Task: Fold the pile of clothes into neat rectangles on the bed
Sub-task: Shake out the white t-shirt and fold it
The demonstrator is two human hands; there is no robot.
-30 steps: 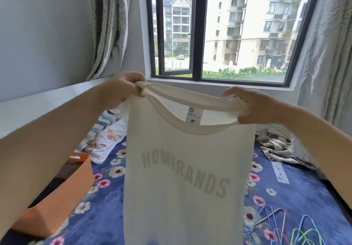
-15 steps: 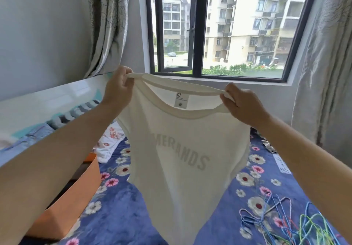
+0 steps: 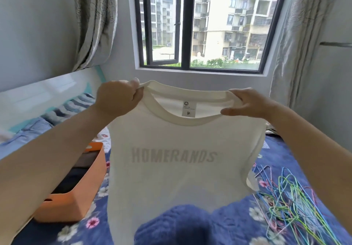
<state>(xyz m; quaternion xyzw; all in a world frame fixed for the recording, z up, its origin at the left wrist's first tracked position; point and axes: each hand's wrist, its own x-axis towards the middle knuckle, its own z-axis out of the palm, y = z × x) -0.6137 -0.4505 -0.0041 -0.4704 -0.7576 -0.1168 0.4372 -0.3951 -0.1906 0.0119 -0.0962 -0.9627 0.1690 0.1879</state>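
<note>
Cream T-shirt (image 3: pixel 171 184), held up in the air between both hands, above the bed (image 3: pixel 238 223) with its blue flowered cover, hanging down from the collar with grey lettering across the chest. Below and outside the left hand, an orange storage box (image 3: pixel 76 193) on the cover, dark contents inside. Below the right hand, a tangle of coloured wire hangers (image 3: pixel 285 203) lying on the cover. Beyond both hands, a dark-framed window (image 3: pixel 187 26) flanked by grey curtains. Left hand (image 3: pixel 118 98) curled tight, pinching the collar's left end at the shoulder. Right hand (image 3: pixel 249 103) gripping the collar's right end, fingers over the rim, thumb beneath. Between the hands, a small white label (image 3: pixel 188 108) inside the neckline.
</note>
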